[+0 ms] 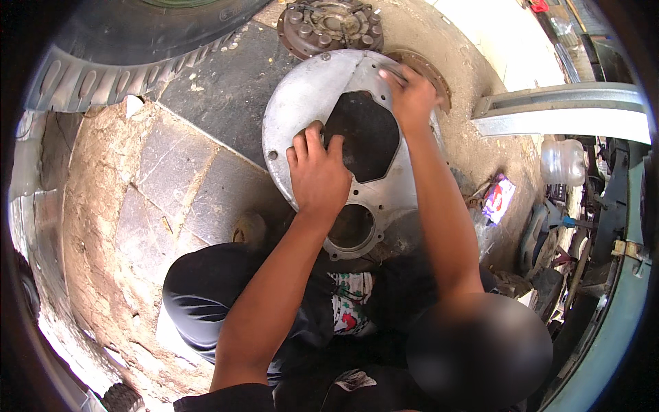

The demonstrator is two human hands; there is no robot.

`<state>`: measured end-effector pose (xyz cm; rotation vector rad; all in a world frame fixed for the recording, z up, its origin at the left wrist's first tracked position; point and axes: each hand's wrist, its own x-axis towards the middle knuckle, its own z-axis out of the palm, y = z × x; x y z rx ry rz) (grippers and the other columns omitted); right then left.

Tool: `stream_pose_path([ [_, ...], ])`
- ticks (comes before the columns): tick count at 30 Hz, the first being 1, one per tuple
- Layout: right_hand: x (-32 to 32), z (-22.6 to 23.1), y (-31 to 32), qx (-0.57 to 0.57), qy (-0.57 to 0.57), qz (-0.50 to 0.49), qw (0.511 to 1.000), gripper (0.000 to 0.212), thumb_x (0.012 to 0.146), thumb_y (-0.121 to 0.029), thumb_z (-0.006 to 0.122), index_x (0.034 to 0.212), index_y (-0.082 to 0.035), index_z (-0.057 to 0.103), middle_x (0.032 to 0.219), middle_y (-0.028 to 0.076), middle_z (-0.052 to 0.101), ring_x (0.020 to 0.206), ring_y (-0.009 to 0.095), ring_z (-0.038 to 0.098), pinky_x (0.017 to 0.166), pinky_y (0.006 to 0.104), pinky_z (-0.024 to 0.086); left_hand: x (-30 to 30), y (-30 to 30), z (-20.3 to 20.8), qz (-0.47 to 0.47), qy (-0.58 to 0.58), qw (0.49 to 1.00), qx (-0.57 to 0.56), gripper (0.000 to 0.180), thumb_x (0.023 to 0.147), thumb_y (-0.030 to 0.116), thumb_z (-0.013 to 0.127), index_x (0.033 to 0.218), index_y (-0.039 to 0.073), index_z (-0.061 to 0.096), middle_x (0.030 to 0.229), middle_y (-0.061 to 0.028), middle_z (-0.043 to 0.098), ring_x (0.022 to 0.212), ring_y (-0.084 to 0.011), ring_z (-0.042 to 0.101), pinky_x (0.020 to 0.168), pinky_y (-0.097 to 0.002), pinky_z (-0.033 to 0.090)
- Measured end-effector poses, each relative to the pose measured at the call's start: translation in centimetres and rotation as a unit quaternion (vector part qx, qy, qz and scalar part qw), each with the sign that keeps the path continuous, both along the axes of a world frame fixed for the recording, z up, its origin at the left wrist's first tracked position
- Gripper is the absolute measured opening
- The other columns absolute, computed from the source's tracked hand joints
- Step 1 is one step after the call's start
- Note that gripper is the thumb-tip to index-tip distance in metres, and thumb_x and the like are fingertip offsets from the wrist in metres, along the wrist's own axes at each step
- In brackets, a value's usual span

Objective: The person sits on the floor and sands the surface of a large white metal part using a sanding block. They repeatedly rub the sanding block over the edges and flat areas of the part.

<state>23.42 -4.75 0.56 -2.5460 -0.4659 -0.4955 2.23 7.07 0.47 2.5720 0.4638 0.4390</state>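
A grey round metal housing [295, 96] lies in front of me, with a large dark opening in its middle and a smaller round hole at its near end. My left hand [319, 168] rests on its left part, fingers bent over the edge of the large opening and gripping there. Over the far right rim is my right hand [412, 103], its fingers smeared by motion. Whether it holds anything small cannot be made out.
A rusty clutch pressure plate [329, 27] lies beyond the housing, and a rusty disc [432, 72] sits partly behind it. A large tyre [151, 41] stands at far left. On the right are a metal beam [563, 123], a clear plastic bottle [563, 163] and a purple packet [499, 199].
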Motion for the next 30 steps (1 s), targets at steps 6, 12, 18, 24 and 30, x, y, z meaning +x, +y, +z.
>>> stream_pose_path([
  [6, -0.9, -1.0, 3.0, -0.014, -0.010, -0.035, 0.999, 0.028, 0.090, -0.046, 0.083, 0.108, -0.025, 0.085, 0.096, 0.010, 0.079, 0.099, 0.036, 0.073, 0.097, 0.0722, 0.036, -0.2, 0.4, -0.2, -0.002, 0.004, 1.000, 0.002, 0.043, 0.076, 0.009, 0.079, 0.119, 0.010, 0.076, 0.138, -0.0134, 0.054, 0.127, -0.0340, 0.052, 0.103, -0.0477, 0.042],
  [12, 0.2, 0.7, 3.9, 0.010, 0.082, -0.037, 0.996, 0.030, 0.088, -0.050, 0.083, 0.103, -0.024, 0.084, 0.116, 0.012, 0.076, 0.116, 0.042, 0.067, 0.097, 0.0785, 0.033, 0.3, 0.1, -0.1, 0.004, -0.001, 1.000, 0.020, 0.038, 0.082, 0.007, 0.074, 0.120, 0.010, 0.075, 0.138, -0.0136, 0.054, 0.125, -0.0341, 0.052, 0.102, -0.0470, 0.042],
  [18, -2.3, -0.5, 3.9, -0.020, 0.029, -0.074, 0.997, 0.023, 0.086, -0.045, 0.086, 0.101, -0.027, 0.085, 0.115, 0.008, 0.077, 0.117, 0.041, 0.067, 0.101, 0.0782, 0.032, -0.1, 0.3, -0.2, 0.000, -0.002, 1.000, 0.003, 0.033, 0.086, 0.005, 0.069, 0.118, 0.009, 0.075, 0.137, -0.0141, 0.054, 0.125, -0.0344, 0.052, 0.102, -0.0466, 0.042],
  [24, -0.3, 0.8, 5.4, -0.018, 0.046, -0.129, 0.990, 0.023, 0.086, -0.045, 0.086, 0.103, -0.029, 0.085, 0.110, 0.006, 0.079, 0.110, 0.037, 0.071, 0.101, 0.0747, 0.034, 0.2, -0.1, 0.3, -0.007, 0.024, 0.999, -0.023, 0.043, 0.080, 0.002, 0.071, 0.123, 0.010, 0.073, 0.141, -0.0164, 0.053, 0.132, -0.0377, 0.050, 0.106, -0.0491, 0.041],
  [30, -4.2, 0.0, 6.6, 0.000, 0.052, -0.072, 0.996, 0.019, 0.087, -0.041, 0.085, 0.101, -0.028, 0.085, 0.113, 0.007, 0.078, 0.113, 0.040, 0.066, 0.105, 0.0768, 0.031, -0.1, 0.4, 0.7, 0.016, 0.028, 0.998, -0.052, 0.066, 0.082, 0.000, 0.070, 0.146, 0.008, 0.057, 0.143, -0.0172, 0.051, 0.134, -0.0393, 0.048, 0.111, -0.0521, 0.039],
])
